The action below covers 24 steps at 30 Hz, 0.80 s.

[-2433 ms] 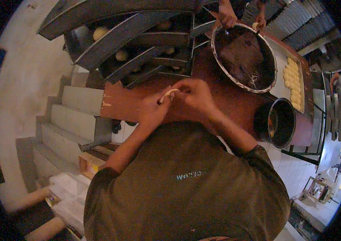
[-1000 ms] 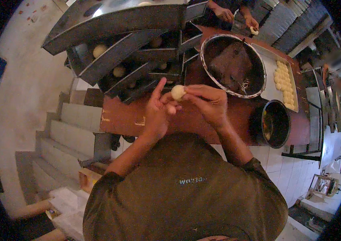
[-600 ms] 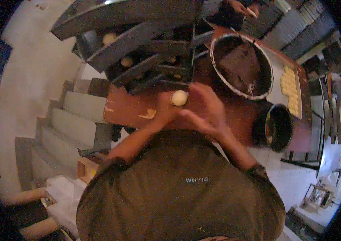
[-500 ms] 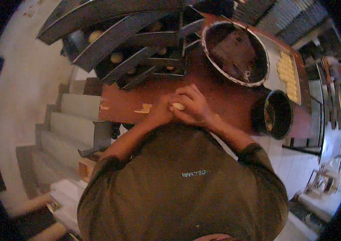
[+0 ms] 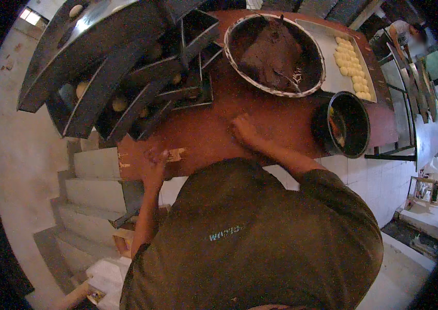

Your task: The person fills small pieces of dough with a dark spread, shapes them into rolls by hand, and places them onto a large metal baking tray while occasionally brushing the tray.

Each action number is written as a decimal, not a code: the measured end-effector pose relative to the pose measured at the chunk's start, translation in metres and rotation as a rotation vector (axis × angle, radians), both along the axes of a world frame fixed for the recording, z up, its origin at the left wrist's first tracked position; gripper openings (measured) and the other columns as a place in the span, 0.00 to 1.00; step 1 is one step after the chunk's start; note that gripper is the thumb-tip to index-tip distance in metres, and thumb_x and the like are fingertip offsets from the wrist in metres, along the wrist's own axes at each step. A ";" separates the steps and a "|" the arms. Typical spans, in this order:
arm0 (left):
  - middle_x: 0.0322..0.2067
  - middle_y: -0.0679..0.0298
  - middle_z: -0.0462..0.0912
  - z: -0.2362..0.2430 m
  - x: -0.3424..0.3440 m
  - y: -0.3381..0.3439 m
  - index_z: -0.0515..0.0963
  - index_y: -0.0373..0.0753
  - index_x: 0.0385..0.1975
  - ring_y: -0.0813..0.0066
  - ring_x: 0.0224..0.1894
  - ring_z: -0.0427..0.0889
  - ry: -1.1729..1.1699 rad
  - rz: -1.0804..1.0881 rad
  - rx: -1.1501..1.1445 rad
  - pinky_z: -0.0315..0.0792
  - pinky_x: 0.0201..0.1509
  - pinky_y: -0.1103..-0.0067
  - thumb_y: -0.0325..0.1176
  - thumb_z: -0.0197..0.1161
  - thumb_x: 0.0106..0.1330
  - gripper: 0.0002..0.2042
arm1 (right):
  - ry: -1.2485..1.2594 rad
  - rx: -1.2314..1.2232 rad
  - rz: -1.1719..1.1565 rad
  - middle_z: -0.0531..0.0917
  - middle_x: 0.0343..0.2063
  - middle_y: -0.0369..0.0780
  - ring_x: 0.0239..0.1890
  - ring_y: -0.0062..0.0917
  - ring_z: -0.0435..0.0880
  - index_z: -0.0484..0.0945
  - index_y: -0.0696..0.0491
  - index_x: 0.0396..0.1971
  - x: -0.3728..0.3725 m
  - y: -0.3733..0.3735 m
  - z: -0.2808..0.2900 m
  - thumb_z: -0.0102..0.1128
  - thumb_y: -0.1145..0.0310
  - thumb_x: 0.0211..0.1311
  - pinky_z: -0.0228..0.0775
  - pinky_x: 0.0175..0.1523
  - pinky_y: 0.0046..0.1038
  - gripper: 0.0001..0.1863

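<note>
My left hand (image 5: 155, 159) is lifted at the near left edge of the red-brown table (image 5: 203, 132), beside a pale worn patch. Its fingers look spread apart, though blurred, and nothing shows in them. Farther right, my right hand (image 5: 246, 130) is low over the middle of the table, its back turned up. Its fingers are smeared and partly hidden, so whatever lies under them cannot be made out. The large round basin (image 5: 324, 77) beyond it contains a dark brown mass. To its right, pale dough pieces (image 5: 350, 64) sit in rows on a light tray (image 5: 329, 47).
Dark metal trays (image 5: 110, 72) are stacked crookedly at the far left, some with dough balls inside. A black bucket (image 5: 366, 126) stands at the table's right side. Grey steps (image 5: 92, 186) lie to the left. Another person (image 5: 400, 32) is at the far right.
My hands have parted; they were clasped around a pale dough ball, which no longer shows. The left hand moved left, the right hand slightly right. The view has shifted.
</note>
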<state>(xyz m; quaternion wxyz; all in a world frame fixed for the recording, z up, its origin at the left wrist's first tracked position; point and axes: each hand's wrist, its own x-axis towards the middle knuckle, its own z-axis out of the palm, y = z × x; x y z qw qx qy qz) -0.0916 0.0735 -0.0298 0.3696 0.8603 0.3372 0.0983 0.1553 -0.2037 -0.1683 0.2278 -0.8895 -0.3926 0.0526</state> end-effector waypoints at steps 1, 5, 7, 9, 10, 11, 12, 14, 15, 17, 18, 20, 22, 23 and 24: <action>0.55 0.45 0.79 -0.008 -0.007 0.011 0.72 0.29 0.59 0.54 0.54 0.81 -0.088 0.011 0.138 0.73 0.59 0.64 0.51 0.67 0.67 0.32 | 0.073 -0.056 0.015 0.79 0.35 0.55 0.37 0.54 0.77 0.76 0.57 0.36 0.008 -0.005 0.016 0.59 0.67 0.64 0.68 0.45 0.52 0.09; 0.58 0.43 0.76 -0.042 -0.033 0.041 0.59 0.28 0.69 0.52 0.58 0.77 -0.169 0.100 0.216 0.69 0.63 0.66 0.51 0.65 0.69 0.39 | 0.030 0.151 -0.135 0.78 0.39 0.56 0.42 0.55 0.75 0.74 0.58 0.41 0.012 -0.008 0.012 0.62 0.67 0.62 0.68 0.51 0.49 0.13; 0.62 0.41 0.72 -0.031 -0.019 0.043 0.51 0.28 0.73 0.49 0.62 0.73 -0.036 0.005 0.470 0.65 0.67 0.65 0.51 0.64 0.70 0.43 | -0.193 0.313 -0.174 0.77 0.42 0.56 0.45 0.54 0.73 0.74 0.58 0.44 0.014 0.009 -0.048 0.64 0.66 0.60 0.67 0.53 0.48 0.15; 0.66 0.39 0.65 -0.032 -0.010 0.048 0.48 0.29 0.75 0.45 0.67 0.67 0.123 -0.046 0.931 0.59 0.72 0.63 0.53 0.61 0.70 0.45 | -0.117 0.291 0.016 0.76 0.45 0.55 0.47 0.52 0.73 0.75 0.58 0.47 -0.028 -0.003 0.009 0.65 0.66 0.59 0.67 0.53 0.49 0.19; 0.69 0.38 0.62 -0.036 -0.003 0.050 0.49 0.30 0.75 0.43 0.70 0.63 0.158 -0.003 1.044 0.55 0.74 0.61 0.55 0.59 0.70 0.44 | -0.106 0.202 0.066 0.75 0.48 0.55 0.49 0.52 0.73 0.74 0.59 0.52 -0.034 -0.024 0.009 0.68 0.64 0.56 0.67 0.56 0.49 0.25; 0.71 0.38 0.58 -0.055 -0.002 0.047 0.54 0.30 0.73 0.42 0.72 0.60 0.082 0.082 0.915 0.51 0.76 0.58 0.58 0.57 0.70 0.43 | -0.241 0.269 0.161 0.76 0.47 0.55 0.47 0.52 0.74 0.74 0.57 0.57 -0.038 -0.043 0.030 0.69 0.64 0.55 0.70 0.53 0.49 0.29; 0.72 0.38 0.54 -0.075 -0.001 0.042 0.59 0.30 0.71 0.40 0.73 0.56 -0.006 0.167 0.788 0.46 0.77 0.55 0.60 0.55 0.69 0.42 | 0.110 0.202 0.074 0.81 0.44 0.51 0.45 0.46 0.80 0.77 0.57 0.54 -0.031 -0.053 0.051 0.69 0.64 0.55 0.74 0.52 0.44 0.26; 0.73 0.37 0.51 -0.084 0.010 0.021 0.65 0.30 0.68 0.37 0.75 0.52 0.047 0.067 0.615 0.41 0.77 0.47 0.64 0.52 0.68 0.42 | 0.824 0.171 0.112 0.86 0.39 0.43 0.42 0.34 0.85 0.81 0.55 0.51 -0.003 -0.072 0.078 0.69 0.63 0.58 0.78 0.50 0.37 0.21; 0.73 0.37 0.51 -0.080 0.014 0.012 0.67 0.29 0.67 0.35 0.74 0.52 0.201 -0.011 0.564 0.40 0.76 0.44 0.65 0.51 0.68 0.42 | 0.957 0.017 0.249 0.87 0.40 0.40 0.43 0.29 0.84 0.82 0.55 0.49 -0.002 -0.047 0.155 0.70 0.63 0.59 0.78 0.51 0.35 0.19; 0.73 0.36 0.51 -0.071 0.019 0.019 0.67 0.29 0.67 0.32 0.74 0.52 0.158 -0.020 0.576 0.38 0.75 0.40 0.66 0.51 0.67 0.43 | 1.179 -0.190 0.361 0.87 0.44 0.38 0.46 0.25 0.84 0.85 0.56 0.47 -0.020 0.003 0.353 0.73 0.62 0.59 0.76 0.54 0.33 0.19; 0.73 0.36 0.51 -0.069 0.018 0.019 0.67 0.29 0.67 0.31 0.73 0.52 0.147 -0.034 0.579 0.37 0.75 0.39 0.67 0.50 0.67 0.43 | 0.970 0.054 0.704 0.87 0.43 0.40 0.48 0.25 0.84 0.84 0.56 0.48 -0.009 0.010 0.397 0.74 0.63 0.58 0.76 0.55 0.32 0.19; 0.73 0.36 0.52 -0.073 0.015 0.015 0.70 0.30 0.65 0.30 0.73 0.53 0.168 -0.002 0.565 0.38 0.76 0.40 0.67 0.51 0.66 0.43 | 0.441 0.343 0.865 0.88 0.41 0.41 0.44 0.25 0.86 0.84 0.58 0.47 0.011 0.070 0.490 0.74 0.65 0.58 0.77 0.51 0.30 0.19; 0.73 0.36 0.53 -0.067 0.011 0.013 0.71 0.30 0.65 0.32 0.73 0.53 0.175 0.040 0.594 0.37 0.76 0.41 0.68 0.51 0.65 0.43 | -0.023 0.610 0.626 0.88 0.39 0.43 0.42 0.28 0.87 0.83 0.59 0.47 0.021 0.137 0.552 0.72 0.67 0.58 0.78 0.51 0.30 0.19; 0.73 0.36 0.53 -0.058 0.016 0.015 0.70 0.31 0.65 0.33 0.73 0.53 0.148 0.058 0.597 0.38 0.76 0.42 0.68 0.51 0.65 0.44 | -0.031 0.559 0.644 0.88 0.34 0.41 0.36 0.25 0.86 0.84 0.59 0.43 0.042 0.177 0.570 0.73 0.62 0.57 0.78 0.44 0.28 0.19; 0.73 0.36 0.53 -0.051 0.018 0.014 0.70 0.31 0.66 0.33 0.74 0.54 0.126 0.059 0.598 0.38 0.77 0.42 0.69 0.51 0.65 0.44 | -0.032 0.506 0.644 0.87 0.28 0.38 0.29 0.21 0.85 0.86 0.59 0.39 0.070 0.215 0.580 0.74 0.57 0.55 0.78 0.37 0.27 0.20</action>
